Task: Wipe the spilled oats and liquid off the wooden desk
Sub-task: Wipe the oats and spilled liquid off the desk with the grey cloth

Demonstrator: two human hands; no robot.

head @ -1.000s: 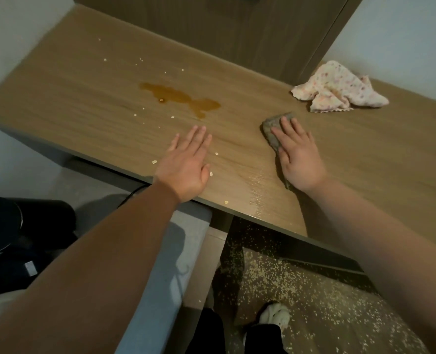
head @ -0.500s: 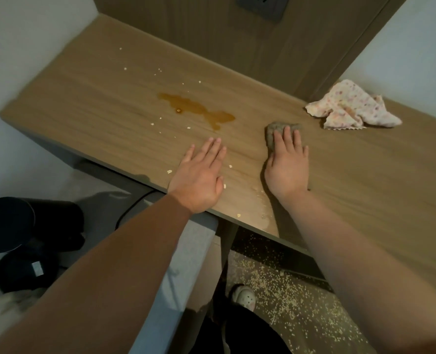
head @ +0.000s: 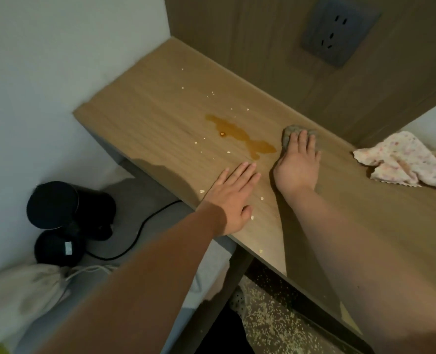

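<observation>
Across the wooden desk [head: 145, 118] I judge the job roughly half done: I see no spill right of the hands, while the left part carries the whole mess. Largest is the brown liquid [head: 240, 135], an unbroken puddle mid-desk that looks unwiped. Just beside its right end, the right hand [head: 297, 164] presses flat on a grey rag [head: 288, 132], fingers straight and close together; I cannot tell whether rag and puddle touch. The left hand [head: 233, 198] lies flat near the front edge, fingers straight and together, holding nothing. Smallest, loose oats [head: 202, 191] dot the wood around the puddle and that hand; these too are left to sweep.
</observation>
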